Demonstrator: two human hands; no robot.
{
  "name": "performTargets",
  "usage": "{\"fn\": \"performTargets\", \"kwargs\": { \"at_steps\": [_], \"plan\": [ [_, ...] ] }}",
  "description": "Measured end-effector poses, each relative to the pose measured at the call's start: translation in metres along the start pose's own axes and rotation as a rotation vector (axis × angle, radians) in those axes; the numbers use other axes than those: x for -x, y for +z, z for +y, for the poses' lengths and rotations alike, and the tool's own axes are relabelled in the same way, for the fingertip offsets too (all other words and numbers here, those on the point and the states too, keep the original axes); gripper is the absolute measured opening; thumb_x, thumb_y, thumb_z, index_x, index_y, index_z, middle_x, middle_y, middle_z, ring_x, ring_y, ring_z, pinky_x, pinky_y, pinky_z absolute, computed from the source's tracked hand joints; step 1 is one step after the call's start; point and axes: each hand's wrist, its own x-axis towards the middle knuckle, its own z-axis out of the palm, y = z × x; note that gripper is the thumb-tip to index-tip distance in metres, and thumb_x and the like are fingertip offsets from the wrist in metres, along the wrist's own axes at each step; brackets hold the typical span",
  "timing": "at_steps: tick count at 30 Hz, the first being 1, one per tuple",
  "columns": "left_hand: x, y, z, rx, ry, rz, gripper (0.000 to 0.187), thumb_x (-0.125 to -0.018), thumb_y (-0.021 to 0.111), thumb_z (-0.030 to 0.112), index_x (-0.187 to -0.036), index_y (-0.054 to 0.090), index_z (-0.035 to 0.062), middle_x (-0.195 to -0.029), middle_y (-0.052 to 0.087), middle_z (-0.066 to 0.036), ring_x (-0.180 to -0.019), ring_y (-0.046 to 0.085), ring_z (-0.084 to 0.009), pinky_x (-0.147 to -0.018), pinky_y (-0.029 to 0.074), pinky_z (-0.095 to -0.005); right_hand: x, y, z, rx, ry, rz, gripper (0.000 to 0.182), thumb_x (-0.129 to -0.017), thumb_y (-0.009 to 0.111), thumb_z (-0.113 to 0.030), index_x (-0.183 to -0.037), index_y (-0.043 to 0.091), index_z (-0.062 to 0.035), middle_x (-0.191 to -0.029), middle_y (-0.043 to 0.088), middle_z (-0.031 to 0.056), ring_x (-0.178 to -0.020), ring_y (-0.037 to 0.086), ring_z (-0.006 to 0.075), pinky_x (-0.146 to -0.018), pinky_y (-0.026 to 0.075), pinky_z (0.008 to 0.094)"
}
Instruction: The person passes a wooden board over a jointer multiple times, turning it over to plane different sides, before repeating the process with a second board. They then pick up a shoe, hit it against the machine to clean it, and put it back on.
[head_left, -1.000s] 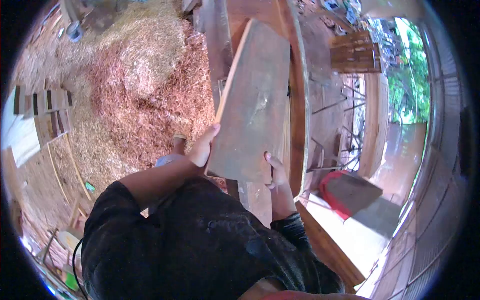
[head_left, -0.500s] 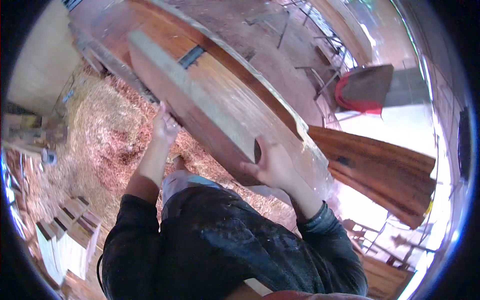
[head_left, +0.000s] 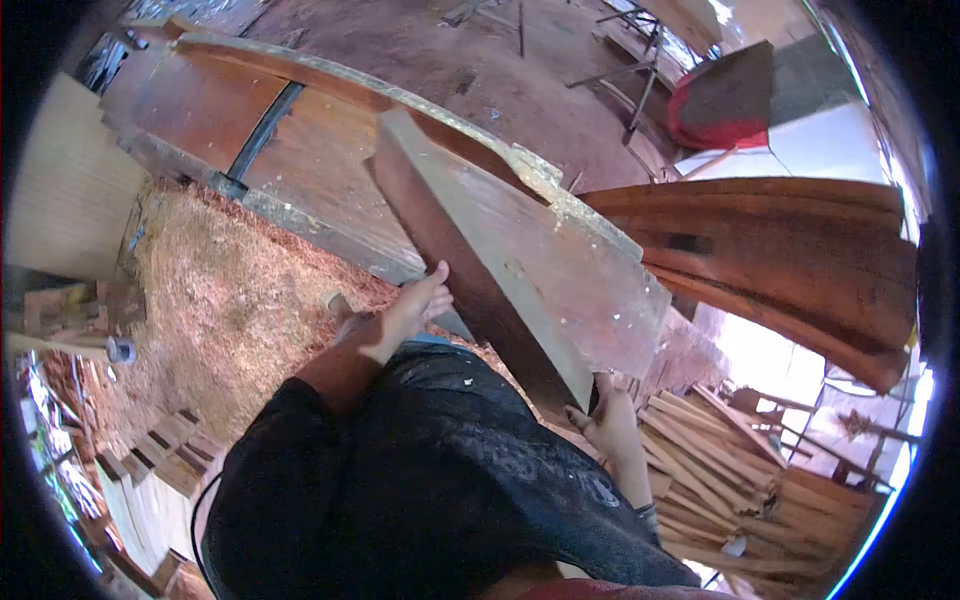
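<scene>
A thick wooden plank [head_left: 478, 268] slants across the view between my two hands, its far end over a long wooden-topped bench [head_left: 590, 285]. My left hand [head_left: 422, 300] grips the plank's near side around its middle, thumb up along the face. At the near end, my right hand [head_left: 608, 415] is wrapped around the corner, with some fingers hidden behind the wood. A dark metal strip [head_left: 265, 130] crosses the bench top to the left of the plank. A raised wooden rail [head_left: 400, 95] runs along the bench's far side.
Wood shavings [head_left: 235, 310] cover the floor at left. Stacked boards [head_left: 720, 460] lie at lower right, and a broad dark slab [head_left: 770, 240] extends from beyond the bench's right end. Cut blocks [head_left: 165, 455] stand at lower left. A red-edged panel [head_left: 725, 95] is at upper right.
The plank has swung to a steeper slant and its near end has come closer to my body. Both hands have moved right and down in view, the right one now around the end.
</scene>
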Motion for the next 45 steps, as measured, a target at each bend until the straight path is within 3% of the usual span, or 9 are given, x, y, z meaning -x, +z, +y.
{"fn": "performTargets", "kwargs": {
  "at_steps": [4, 7, 11, 17, 27, 31, 34, 37, 45],
  "plan": [
    [-0.001, 0.050, 0.060, 0.024, 0.208, -0.134, 0.117, -0.087, 0.079, 0.054, -0.159, 0.011, -0.0092, -0.161, 0.028, -0.031, -0.153, 0.023, -0.0414, -0.122, 0.029, -0.0533, -0.024, 0.004, 0.056, 0.082, -0.069, 0.099, 0.067, -0.069, 0.087, -0.017, -0.126, 0.056, -0.0022, -0.082, 0.069, 0.0211, -0.075, 0.068, 0.0402, -0.069, 0.052, 0.0462],
    [0.007, 0.079, 0.101, 0.001, 0.273, -0.173, 0.104, -0.086, 0.082, 0.050, -0.151, 0.025, -0.0088, -0.154, 0.037, -0.025, -0.147, 0.032, -0.0370, -0.118, 0.033, -0.0547, -0.070, -0.016, 0.077, 0.049, -0.061, 0.044, 0.066, -0.069, 0.087, -0.014, -0.126, 0.056, -0.0014, -0.078, 0.066, 0.0209, -0.073, 0.067, 0.0397, -0.067, 0.051, 0.0457],
    [-0.019, 0.105, 0.130, -0.071, 0.430, 0.118, 0.070, -0.086, 0.082, 0.046, -0.126, 0.046, 0.0002, -0.127, 0.054, -0.012, -0.116, 0.052, -0.0217, -0.096, 0.047, -0.0463, -0.147, -0.054, 0.065, 0.162, -0.225, 0.036, 0.061, -0.074, 0.086, -0.021, -0.122, 0.056, -0.0002, -0.079, 0.066, 0.0182, -0.077, 0.067, 0.0405, -0.068, 0.052, 0.0490],
    [-0.054, 0.098, 0.199, -0.029, 0.589, 0.242, 0.069, -0.086, 0.081, 0.042, -0.127, 0.046, -0.0025, -0.121, 0.055, -0.014, -0.096, 0.061, -0.0222, -0.075, 0.059, -0.0427, -0.243, -0.069, 0.041, 0.186, -0.382, 0.095, 0.060, -0.076, 0.084, -0.021, -0.125, 0.056, 0.0001, -0.087, 0.066, 0.0223, -0.086, 0.065, 0.0431, -0.075, 0.052, 0.0505],
    [-0.091, 0.060, 0.251, 0.067, 0.746, 0.403, 0.057, -0.083, 0.081, 0.045, -0.103, 0.056, -0.0014, -0.074, 0.046, 0.001, -0.050, 0.044, -0.0059, -0.050, 0.055, -0.0294, -0.324, -0.092, -0.013, 0.183, -0.481, 0.067, 0.067, -0.078, 0.083, -0.023, -0.133, 0.055, 0.0032, -0.111, 0.068, 0.0291, -0.105, 0.067, 0.0468, -0.087, 0.054, 0.0503],
    [-0.093, 0.037, 0.269, -0.059, 0.620, 0.457, 0.060, -0.091, 0.071, 0.046, -0.126, 0.054, 0.0009, -0.114, 0.062, -0.012, -0.091, 0.067, -0.0223, -0.068, 0.062, -0.0392, -0.349, -0.085, -0.020, 0.201, -0.571, 0.133, 0.066, -0.078, 0.082, -0.022, -0.133, 0.055, 0.0024, -0.113, 0.068, 0.0285, -0.106, 0.067, 0.0456, -0.087, 0.055, 0.0506],
    [-0.098, 0.019, 0.279, -0.033, 0.663, 0.398, 0.056, -0.091, 0.071, 0.045, -0.122, 0.058, 0.0005, -0.109, 0.066, -0.012, -0.088, 0.069, -0.0212, -0.066, 0.063, -0.0388, -0.351, -0.085, -0.046, 0.214, -0.523, 0.087, 0.066, -0.078, 0.082, -0.022, -0.133, 0.056, 0.0016, -0.113, 0.068, 0.0276, -0.106, 0.067, 0.0449, -0.088, 0.055, 0.0501],
    [-0.101, 0.008, 0.290, 0.033, 0.737, 0.417, 0.063, -0.080, 0.080, 0.053, -0.110, 0.057, 0.0026, -0.077, 0.048, 0.000, -0.067, 0.056, -0.0109, -0.061, 0.058, -0.0335, -0.361, -0.078, -0.058, 0.171, -0.530, 0.072, 0.067, -0.078, 0.082, -0.023, -0.134, 0.055, 0.0006, -0.113, 0.069, 0.0267, -0.105, 0.067, 0.0448, -0.088, 0.055, 0.0503],
    [-0.084, -0.009, 0.309, 0.100, 0.708, 0.404, 0.052, -0.091, 0.072, 0.042, -0.127, 0.054, 0.0086, -0.102, 0.061, -0.006, -0.079, 0.065, -0.0194, -0.073, 0.060, -0.0416, -0.373, -0.084, -0.089, 0.089, -0.478, 0.048, 0.066, -0.078, 0.080, -0.020, -0.137, 0.055, -0.0044, -0.112, 0.070, 0.0222, -0.098, 0.069, 0.0412, -0.086, 0.056, 0.0484]
  ]
}}
